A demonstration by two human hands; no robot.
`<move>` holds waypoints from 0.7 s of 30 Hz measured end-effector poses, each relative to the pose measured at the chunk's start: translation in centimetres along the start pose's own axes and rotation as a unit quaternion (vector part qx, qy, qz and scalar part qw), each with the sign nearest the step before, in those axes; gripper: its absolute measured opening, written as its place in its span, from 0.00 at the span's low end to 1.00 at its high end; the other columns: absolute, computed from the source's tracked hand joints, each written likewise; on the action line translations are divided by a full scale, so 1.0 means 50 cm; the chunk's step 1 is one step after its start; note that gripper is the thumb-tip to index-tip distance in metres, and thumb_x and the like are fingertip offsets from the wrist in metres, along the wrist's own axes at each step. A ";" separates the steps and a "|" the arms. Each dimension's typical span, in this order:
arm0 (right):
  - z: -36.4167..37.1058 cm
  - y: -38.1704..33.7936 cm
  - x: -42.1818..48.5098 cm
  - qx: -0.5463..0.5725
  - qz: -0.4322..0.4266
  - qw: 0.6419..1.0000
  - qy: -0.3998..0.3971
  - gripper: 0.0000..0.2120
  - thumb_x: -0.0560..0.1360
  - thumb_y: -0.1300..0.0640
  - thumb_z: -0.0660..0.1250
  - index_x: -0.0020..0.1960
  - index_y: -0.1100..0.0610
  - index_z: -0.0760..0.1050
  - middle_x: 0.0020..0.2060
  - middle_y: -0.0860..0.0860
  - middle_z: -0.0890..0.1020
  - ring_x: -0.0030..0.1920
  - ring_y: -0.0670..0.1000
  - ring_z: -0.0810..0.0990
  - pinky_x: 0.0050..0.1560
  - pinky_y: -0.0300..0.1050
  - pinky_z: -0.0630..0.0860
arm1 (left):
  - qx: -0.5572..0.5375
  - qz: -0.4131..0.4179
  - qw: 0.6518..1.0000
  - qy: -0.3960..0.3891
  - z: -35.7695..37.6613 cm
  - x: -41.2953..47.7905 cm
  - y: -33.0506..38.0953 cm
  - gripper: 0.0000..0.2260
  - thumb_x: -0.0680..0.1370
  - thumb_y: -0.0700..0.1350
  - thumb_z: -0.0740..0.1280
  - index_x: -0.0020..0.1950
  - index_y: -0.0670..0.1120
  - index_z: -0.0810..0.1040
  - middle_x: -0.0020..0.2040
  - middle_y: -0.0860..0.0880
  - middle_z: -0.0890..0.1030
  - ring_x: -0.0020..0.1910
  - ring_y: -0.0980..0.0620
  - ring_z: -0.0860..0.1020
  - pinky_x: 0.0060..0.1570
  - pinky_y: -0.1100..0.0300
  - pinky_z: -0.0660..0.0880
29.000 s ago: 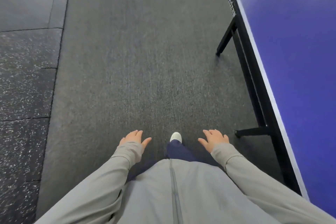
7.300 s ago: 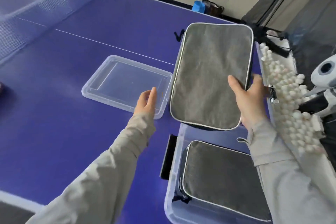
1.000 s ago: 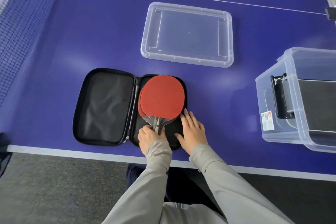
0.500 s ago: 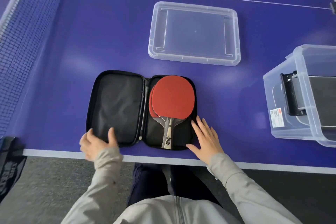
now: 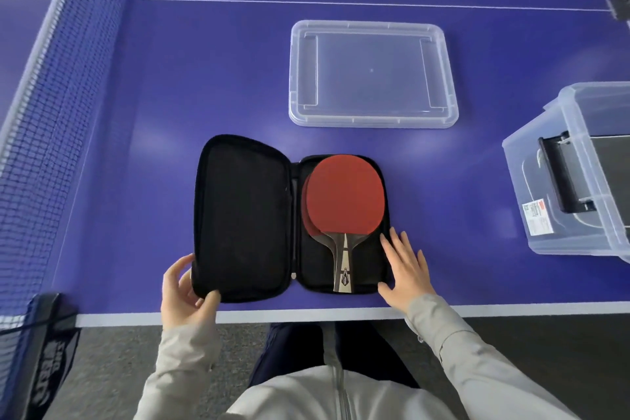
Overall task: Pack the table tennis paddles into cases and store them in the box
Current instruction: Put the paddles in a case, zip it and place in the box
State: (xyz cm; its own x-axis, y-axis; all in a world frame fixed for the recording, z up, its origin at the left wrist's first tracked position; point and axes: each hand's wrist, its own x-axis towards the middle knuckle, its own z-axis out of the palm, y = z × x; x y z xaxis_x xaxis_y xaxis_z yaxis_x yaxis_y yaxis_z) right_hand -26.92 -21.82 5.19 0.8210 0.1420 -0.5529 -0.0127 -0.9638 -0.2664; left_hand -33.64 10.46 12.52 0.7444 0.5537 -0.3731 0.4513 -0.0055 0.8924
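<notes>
The red round paddles (image 5: 344, 194) lie in the right half of the open black soft case (image 5: 242, 215), the left hand (image 5: 185, 297) grips its empty flap, the right hand (image 5: 405, 269) rests flat and empty against its edge, and closing it and putting it in the clear plastic box (image 5: 521, 181) are left.

Single head view, near-vertical perhaps, close above table edge (image 5: 306, 313).
</notes>
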 end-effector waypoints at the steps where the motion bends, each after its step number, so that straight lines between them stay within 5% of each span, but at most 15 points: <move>1: -0.003 -0.003 -0.002 0.004 0.001 1.000 -0.006 0.43 0.73 0.54 0.66 0.78 0.50 0.41 0.77 0.47 0.38 0.76 0.50 0.35 0.75 0.57 0.43 | 0.011 0.037 0.999 -0.028 0.009 -0.017 0.019 0.30 0.71 0.23 0.60 0.57 0.57 0.72 0.50 0.47 0.81 0.43 0.59 0.79 0.43 0.70 0.76; 5: -0.033 -0.024 -0.019 0.179 -0.001 0.983 0.051 0.33 0.76 0.56 0.66 0.76 0.51 0.55 0.77 0.47 0.50 0.77 0.48 0.44 0.76 0.55 0.48 | 0.080 0.182 0.969 -0.149 0.096 -0.072 0.061 0.28 0.68 0.37 0.67 0.67 0.50 0.70 0.62 0.54 0.77 0.61 0.58 0.75 0.61 0.63 0.70; 8: -0.084 -0.068 -0.036 0.452 0.032 0.881 0.137 0.13 0.79 0.55 0.63 0.62 0.46 0.75 0.70 0.44 0.69 0.74 0.45 0.60 0.73 0.45 0.58 | 0.150 0.253 0.930 -0.219 0.181 -0.094 0.052 0.32 0.67 0.42 0.71 0.69 0.52 0.67 0.71 0.51 0.70 0.71 0.53 0.68 0.70 0.47 0.61; 10: -0.115 -0.099 -0.037 0.550 0.028 0.825 0.128 0.09 0.80 0.53 0.60 0.53 0.44 0.78 0.66 0.46 0.75 0.70 0.45 0.67 0.72 0.45 0.62 | 0.195 0.289 0.902 -0.256 0.232 -0.103 0.041 0.32 0.67 0.43 0.73 0.69 0.51 0.67 0.72 0.50 0.67 0.72 0.50 0.66 0.69 0.43 0.62; 13: -0.135 -0.117 -0.029 0.499 0.031 0.856 0.129 0.06 0.77 0.53 0.66 0.53 0.50 0.78 0.59 0.48 0.79 0.62 0.46 0.75 0.65 0.43 0.69 | 0.228 0.322 0.867 -0.305 0.284 -0.109 0.024 0.30 0.67 0.48 0.74 0.68 0.49 0.72 0.71 0.50 0.67 0.71 0.43 0.65 0.65 0.40 0.67; 17: -0.124 -0.092 -0.003 0.409 0.100 0.891 0.171 0.10 0.73 0.56 0.70 0.54 0.57 0.78 0.55 0.50 0.77 0.52 0.46 0.75 0.49 0.33 0.65 | 0.249 0.256 0.900 -0.250 0.293 -0.073 0.014 0.29 0.69 0.60 0.70 0.67 0.50 0.74 0.72 0.50 0.68 0.71 0.48 0.66 0.68 0.46 0.63; 21: -0.099 -0.062 0.026 0.403 0.176 0.887 0.140 0.12 0.74 0.55 0.70 0.50 0.64 0.77 0.54 0.55 0.76 0.50 0.52 0.74 0.47 0.38 0.65 | 0.249 0.013 0.960 -0.129 0.271 0.032 0.012 0.33 0.71 0.53 0.73 0.72 0.48 0.65 0.73 0.49 0.65 0.70 0.49 0.65 0.68 0.49 0.63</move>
State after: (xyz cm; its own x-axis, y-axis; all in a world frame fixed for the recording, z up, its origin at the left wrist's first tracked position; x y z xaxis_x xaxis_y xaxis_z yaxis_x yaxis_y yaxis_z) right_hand -22.96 -19.74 9.21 0.7933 -0.3062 -0.5263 -0.6079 -0.4474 -0.6560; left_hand -25.48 0.05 9.03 0.8270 0.3237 -0.4596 0.5618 -0.4489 0.6949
